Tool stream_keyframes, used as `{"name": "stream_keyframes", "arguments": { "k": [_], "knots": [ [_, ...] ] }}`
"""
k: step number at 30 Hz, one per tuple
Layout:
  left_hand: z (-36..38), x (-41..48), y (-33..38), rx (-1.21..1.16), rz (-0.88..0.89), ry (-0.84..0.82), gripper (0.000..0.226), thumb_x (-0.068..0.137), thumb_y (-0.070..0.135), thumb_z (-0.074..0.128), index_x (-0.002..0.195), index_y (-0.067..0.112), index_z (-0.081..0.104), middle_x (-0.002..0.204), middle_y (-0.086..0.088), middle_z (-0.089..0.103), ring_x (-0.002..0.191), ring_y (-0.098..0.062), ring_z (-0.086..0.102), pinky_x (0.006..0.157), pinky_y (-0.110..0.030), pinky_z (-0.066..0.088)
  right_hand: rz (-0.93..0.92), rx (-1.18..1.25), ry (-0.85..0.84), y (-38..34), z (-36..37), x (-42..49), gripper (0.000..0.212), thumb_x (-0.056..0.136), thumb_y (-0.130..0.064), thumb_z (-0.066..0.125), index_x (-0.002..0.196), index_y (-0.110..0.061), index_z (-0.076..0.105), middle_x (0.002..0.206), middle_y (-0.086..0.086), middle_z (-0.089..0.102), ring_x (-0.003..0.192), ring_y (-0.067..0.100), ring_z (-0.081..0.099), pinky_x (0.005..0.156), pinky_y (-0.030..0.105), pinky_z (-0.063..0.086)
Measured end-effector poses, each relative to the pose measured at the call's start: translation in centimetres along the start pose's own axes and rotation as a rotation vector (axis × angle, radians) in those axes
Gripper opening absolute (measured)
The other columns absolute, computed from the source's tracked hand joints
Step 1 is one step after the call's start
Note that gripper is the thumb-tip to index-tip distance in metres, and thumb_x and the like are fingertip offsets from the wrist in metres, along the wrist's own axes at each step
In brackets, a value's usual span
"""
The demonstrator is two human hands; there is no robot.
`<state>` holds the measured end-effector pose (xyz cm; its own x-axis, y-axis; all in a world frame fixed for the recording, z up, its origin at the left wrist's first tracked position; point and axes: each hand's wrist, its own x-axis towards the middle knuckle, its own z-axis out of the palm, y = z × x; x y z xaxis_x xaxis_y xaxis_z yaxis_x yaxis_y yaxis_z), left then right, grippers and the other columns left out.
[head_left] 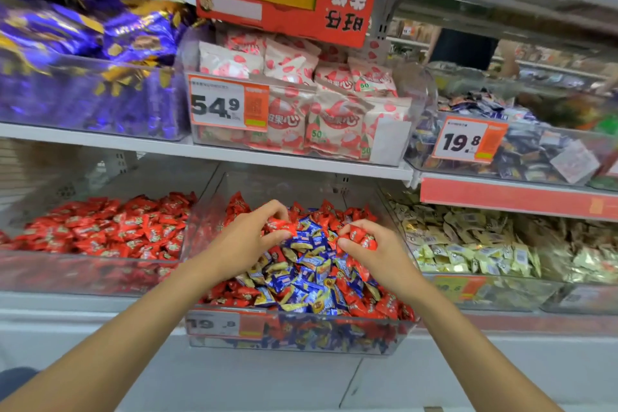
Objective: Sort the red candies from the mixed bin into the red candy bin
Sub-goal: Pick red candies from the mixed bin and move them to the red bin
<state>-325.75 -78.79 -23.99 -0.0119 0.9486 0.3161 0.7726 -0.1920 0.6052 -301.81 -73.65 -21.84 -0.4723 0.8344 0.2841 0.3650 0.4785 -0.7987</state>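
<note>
Head view: I judge I'm mid-pick, still gathering. My left hand (247, 237) is curled round a red candy (280, 226) over the middle of the mixed bin (334, 334). My right hand (371, 244) grips a few red candies (363, 237) nearer the bin's right wall. Both loads sit just above the heap, touching the blue candies (311, 278). The red candy bin (83, 273) stands just beside the mixed bin's left wall. Next, I reckon, both handfuls must cross that wall and drop without dragging blue ones along.

Transparent rectangular plastic bin (301, 341) was smooth, glossy. Small red candies (388, 306) and blue candies (307, 281) wore shiny, crinkled film wrappers. White shelf board (133, 144) looked matt painted metal.
</note>
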Motion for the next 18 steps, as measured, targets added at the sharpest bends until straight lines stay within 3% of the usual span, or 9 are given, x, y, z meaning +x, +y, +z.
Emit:
{"name": "stream_keyframes", "arguments": {
  "k": [2, 4, 8, 11, 14, 16, 18],
  "knots": [
    [-1.8, -1.2, -0.3, -0.011, 0.007, 0.058, 0.018, 0.092, 0.038, 0.056, 0.106, 0.042, 0.048, 0.086, -0.003, 0.065, 0.068, -0.017, 0.057, 0.069, -0.039, 0.045, -0.017, 0.023, -0.014, -1.2, 1.4, 0.7, 0.003, 0.088, -0.017, 0.066, 0.091, -0.016, 0.067, 0.084, -0.003, 0.068, 0.064, -0.005, 0.056, 0.063, 0.008, 0.041],
    [-4.3, -2.7, -1.4, -0.011, 0.009, 0.147, 0.017, 0.093, 0.032, 0.057, 0.110, 0.034, 0.055, 0.102, 0.012, 0.063, 0.088, -0.003, 0.057, 0.080, -0.026, 0.043, -0.042, 0.049, -0.041, -2.9, 3.2, 1.9, 0.002, 0.088, -0.018, 0.067, 0.089, -0.019, 0.066, 0.079, -0.008, 0.066, 0.065, -0.004, 0.057, 0.065, 0.011, 0.043],
    [-10.4, -5.7, -7.3, 0.060, -0.096, 0.307, 0.015, 0.090, 0.019, 0.062, 0.102, 0.027, 0.058, 0.086, 0.017, 0.058, 0.075, 0.011, 0.052, 0.070, -0.007, 0.036, -0.136, 0.023, -0.145, -7.3, 8.9, 5.1, 0.005, 0.085, -0.015, 0.070, 0.088, -0.017, 0.066, 0.078, -0.012, 0.063, 0.066, -0.006, 0.055, 0.067, 0.011, 0.042],
    [-14.9, -7.1, -12.9, 0.140, -0.247, 0.412, 0.016, 0.090, 0.020, 0.062, 0.106, 0.021, 0.059, 0.092, 0.006, 0.059, 0.077, -0.005, 0.053, 0.069, -0.019, 0.034, -0.222, -0.001, -0.201, -10.7, 14.8, 8.5, 0.012, 0.081, -0.012, 0.073, 0.083, -0.021, 0.065, 0.078, -0.011, 0.064, 0.072, 0.000, 0.056, 0.075, 0.019, 0.046],
    [-17.7, -7.6, -17.5, 0.177, -0.363, 0.459, 0.024, 0.090, 0.022, 0.062, 0.113, 0.015, 0.059, 0.101, -0.003, 0.063, 0.092, -0.023, 0.058, 0.076, -0.030, 0.038, -0.278, -0.038, -0.239, -13.0, 21.1, 11.8, 0.014, 0.079, -0.014, 0.074, 0.079, -0.023, 0.064, 0.073, -0.010, 0.062, 0.066, 0.003, 0.055, 0.069, 0.022, 0.046],
    [-18.7, -7.7, -19.8, 0.167, -0.436, 0.403, 0.040, 0.087, 0.040, 0.061, 0.120, 0.018, 0.057, 0.106, -0.007, 0.065, 0.098, -0.029, 0.060, 0.082, -0.035, 0.044, -0.263, -0.101, -0.265, -13.6, 24.5, 13.8, 0.013, 0.079, -0.020, 0.075, 0.088, -0.018, 0.066, 0.077, -0.004, 0.063, 0.066, 0.006, 0.054, 0.064, 0.019, 0.042],
    [-19.2, -7.9, -21.2, 0.231, -0.498, 0.275, 0.067, 0.072, 0.067, 0.051, 0.128, 0.031, 0.053, 0.111, -0.005, 0.065, 0.104, -0.030, 0.059, 0.090, -0.042, 0.046, -0.222, -0.261, -0.417, -13.5, 26.3, 15.0, 0.041, 0.079, -0.035, 0.076, 0.114, -0.016, 0.065, 0.100, 0.001, 0.064, 0.086, 0.009, 0.056, 0.072, 0.016, 0.037]
  ]
}}
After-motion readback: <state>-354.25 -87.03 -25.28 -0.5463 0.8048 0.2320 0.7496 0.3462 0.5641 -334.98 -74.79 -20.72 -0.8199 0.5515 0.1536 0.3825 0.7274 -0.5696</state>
